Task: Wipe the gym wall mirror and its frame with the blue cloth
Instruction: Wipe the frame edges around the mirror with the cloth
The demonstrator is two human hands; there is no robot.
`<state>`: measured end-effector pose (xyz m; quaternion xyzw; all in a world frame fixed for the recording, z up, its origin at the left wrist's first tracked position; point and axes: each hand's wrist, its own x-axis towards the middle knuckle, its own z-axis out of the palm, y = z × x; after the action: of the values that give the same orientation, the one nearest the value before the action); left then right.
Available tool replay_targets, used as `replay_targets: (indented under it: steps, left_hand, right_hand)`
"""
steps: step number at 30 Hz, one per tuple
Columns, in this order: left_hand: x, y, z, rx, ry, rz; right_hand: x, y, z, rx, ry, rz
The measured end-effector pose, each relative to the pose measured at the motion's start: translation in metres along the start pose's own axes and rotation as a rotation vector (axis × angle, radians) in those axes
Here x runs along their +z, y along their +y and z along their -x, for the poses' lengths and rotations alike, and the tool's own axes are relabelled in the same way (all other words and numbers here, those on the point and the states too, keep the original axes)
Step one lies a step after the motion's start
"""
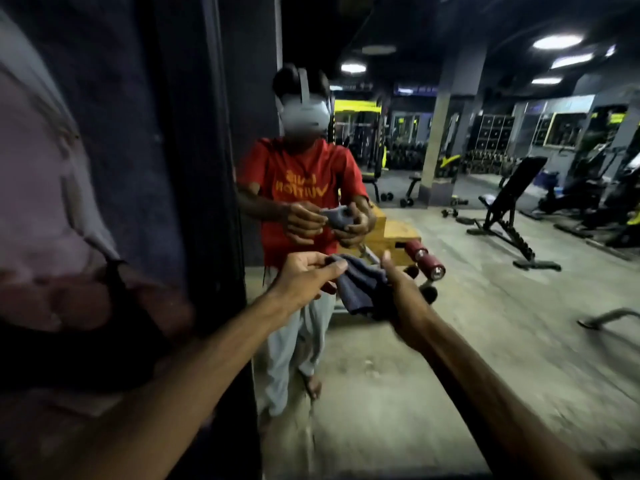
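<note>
Mirror (450, 341) wiped yet?
— Hardly begun, I'd judge: the blue cloth (360, 289) is held bunched in front of it, not touching. The left hand (304, 275) pinches one corner, the right hand (405, 296) grips the rest.
— And the frame (235, 289)?
— Untouched, it seems; it runs down the mirror's left edge.

We record the crumpled dark-blue cloth (360, 289) as soft woven fabric, matt. The big wall mirror (450, 341) is smooth glossy glass, its dark upright frame (235, 220) smooth and dull, the dark wall (138, 133) beside it rough, matt.
</note>
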<state>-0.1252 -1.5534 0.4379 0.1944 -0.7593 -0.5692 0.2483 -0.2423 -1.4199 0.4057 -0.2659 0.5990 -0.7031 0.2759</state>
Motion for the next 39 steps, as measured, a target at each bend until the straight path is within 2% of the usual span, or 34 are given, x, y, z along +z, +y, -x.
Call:
replay_targets:
  steps: [2, 7, 11, 16, 21, 24, 27, 30, 34, 39]
  left_hand:
    - [0.013, -0.014, 0.013, -0.066, 0.019, 0.013]
    - [0.04, -0.039, 0.041, -0.236, -0.019, 0.075]
    - [0.051, -0.045, 0.054, -0.296, -0.086, 0.084]
    - [0.073, -0.038, 0.061, -0.309, -0.089, 0.049]
    - [0.085, -0.036, 0.057, -0.255, -0.299, -0.18]
    - [0.095, -0.03, 0.058, -0.285, -0.365, -0.166]
    - [0.105, -0.036, 0.057, -0.292, -0.323, -0.142]
    - [0.111, -0.05, 0.054, -0.311, -0.245, -0.038]
    - [0.107, -0.063, 0.052, -0.382, -0.137, 0.187]
    - [0.101, -0.069, 0.055, -0.435, -0.07, 0.446]
  right_hand:
    - [-0.014, 0.006, 0.021, 0.007, -0.017, 0.057]
    - [-0.042, 0.027, 0.05, -0.173, 0.021, 0.225]
    - [-0.058, 0.034, 0.058, -0.07, 0.158, 0.141]
    - [-0.072, 0.04, 0.065, -0.018, 0.152, 0.164]
    - [-0.089, 0.032, 0.062, 0.057, 0.226, 0.083]
    - [-0.092, 0.035, 0.064, 0.118, 0.28, 0.029]
    - [-0.087, 0.037, 0.071, 0.153, 0.285, -0.018]
    - [-0.09, 0.039, 0.078, 0.222, 0.182, -0.114]
    - [-0.097, 0.053, 0.084, 0.253, 0.03, 0.072]
    - [-0.085, 0.061, 0.086, 0.188, 0.026, 0.078]
